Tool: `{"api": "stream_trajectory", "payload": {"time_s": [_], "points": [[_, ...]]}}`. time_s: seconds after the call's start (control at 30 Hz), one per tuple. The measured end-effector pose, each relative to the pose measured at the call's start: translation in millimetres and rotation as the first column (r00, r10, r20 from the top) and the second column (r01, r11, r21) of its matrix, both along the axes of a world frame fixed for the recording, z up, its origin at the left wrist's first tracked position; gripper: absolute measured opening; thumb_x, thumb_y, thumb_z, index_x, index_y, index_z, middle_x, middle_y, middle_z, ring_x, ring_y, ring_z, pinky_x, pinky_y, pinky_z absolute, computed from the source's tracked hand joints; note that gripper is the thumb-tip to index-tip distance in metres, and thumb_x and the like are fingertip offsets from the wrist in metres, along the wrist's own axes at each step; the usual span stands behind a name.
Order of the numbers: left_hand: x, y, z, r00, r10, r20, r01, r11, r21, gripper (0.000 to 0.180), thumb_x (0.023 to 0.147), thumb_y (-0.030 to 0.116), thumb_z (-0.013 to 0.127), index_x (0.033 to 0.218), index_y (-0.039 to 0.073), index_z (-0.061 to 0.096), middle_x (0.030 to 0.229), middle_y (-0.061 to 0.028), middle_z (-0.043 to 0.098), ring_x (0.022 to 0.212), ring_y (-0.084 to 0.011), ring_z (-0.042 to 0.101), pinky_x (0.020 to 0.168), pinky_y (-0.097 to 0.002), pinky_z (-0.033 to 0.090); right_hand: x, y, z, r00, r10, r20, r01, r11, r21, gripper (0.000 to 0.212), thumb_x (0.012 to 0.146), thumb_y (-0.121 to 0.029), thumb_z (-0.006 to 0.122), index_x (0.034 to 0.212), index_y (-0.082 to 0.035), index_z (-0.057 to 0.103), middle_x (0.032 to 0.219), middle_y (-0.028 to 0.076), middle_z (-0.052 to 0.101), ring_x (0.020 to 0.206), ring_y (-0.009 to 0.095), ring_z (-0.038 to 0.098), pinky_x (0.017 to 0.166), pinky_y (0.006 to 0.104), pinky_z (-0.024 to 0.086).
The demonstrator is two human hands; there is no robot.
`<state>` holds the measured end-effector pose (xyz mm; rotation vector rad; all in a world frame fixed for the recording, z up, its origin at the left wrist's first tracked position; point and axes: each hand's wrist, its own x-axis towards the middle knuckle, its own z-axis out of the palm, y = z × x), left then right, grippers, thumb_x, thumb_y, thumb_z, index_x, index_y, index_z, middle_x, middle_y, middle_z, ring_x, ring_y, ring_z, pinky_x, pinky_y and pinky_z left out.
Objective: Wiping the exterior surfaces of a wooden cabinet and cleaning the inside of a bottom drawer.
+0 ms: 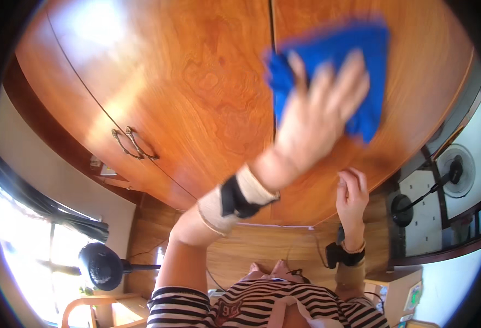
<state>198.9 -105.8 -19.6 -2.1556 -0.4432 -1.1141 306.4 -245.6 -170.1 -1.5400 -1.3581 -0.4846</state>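
Left hand (319,104) up on the wooden wardrobe front (213,98), palm down on a blue cloth (369,60), fingers spread, motion-blurred. Cloth lies against the panel right of centre, its left edge at the dark vertical seam (272,27); lower corner hangs below the fingers. Right hand (352,191) lower, near the wardrobe's bottom edge, fingers loosely bent and slightly apart; can't tell if it touches the wood. Black straps on both wrists. Pair of metal handles (134,143) on the left doors. Dark round fan (99,266) lower left, another fan (456,172) far right. Wood floor (240,243) below.
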Motion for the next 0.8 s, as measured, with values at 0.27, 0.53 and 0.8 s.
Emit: {"api": "stream_trajectory", "payload": {"time_s": [0.27, 0.53, 0.8], "points": [[-61.1, 0.1, -273.8, 0.594, -0.433, -0.678, 0.01, 0.847, -0.531, 0.076, 0.08, 0.038, 0.059, 0.146, 0.008, 0.038, 0.156, -0.007, 0.024, 0.141, -0.0279, 0.027, 0.116, -0.0488, 0.021, 7.6, -58.7, 0.8, 0.961, -0.26, -0.097, 0.256, 0.965, -0.052, 0.018, 0.087, 0.004, 0.052, 0.1, -0.003, 0.062, 0.101, 0.016, 0.058, 0.09, 0.033, 0.06, 0.076, 0.0368, 0.049], [-157.2, 74.6, -229.9, 0.933, -0.143, -0.33, 0.043, 0.956, -0.292, 0.031, 0.081, 0.026, 0.057, 0.112, 0.025, 0.063, 0.104, 0.0001, 0.055, 0.103, -0.0231, 0.052, 0.101, -0.0665, 0.033, 18.7, -108.3, 2.8, 0.919, -0.393, 0.014, 0.391, 0.91, -0.138, 0.022, 0.086, 0.007, 0.049, 0.102, -0.002, 0.061, 0.102, 0.015, 0.057, 0.086, 0.029, 0.058, 0.071, 0.0335, 0.049], [-184.6, 94.1, -156.7, 0.949, 0.182, 0.259, -0.093, 0.942, -0.322, 0.088, 0.068, 0.061, 0.063, 0.138, 0.01, 0.046, 0.142, -0.0267, 0.034, 0.13, -0.057, 0.025, 0.104, -0.0759, 0.004, -43.0, -36.5, 33.2, 0.978, -0.21, 0.02, 0.211, 0.968, -0.138, 0.018, 0.09, 0.004, 0.05, 0.103, 0.0, 0.061, 0.105, 0.014, 0.057, 0.086, 0.026, 0.059, 0.068, 0.0342, 0.051]]}}
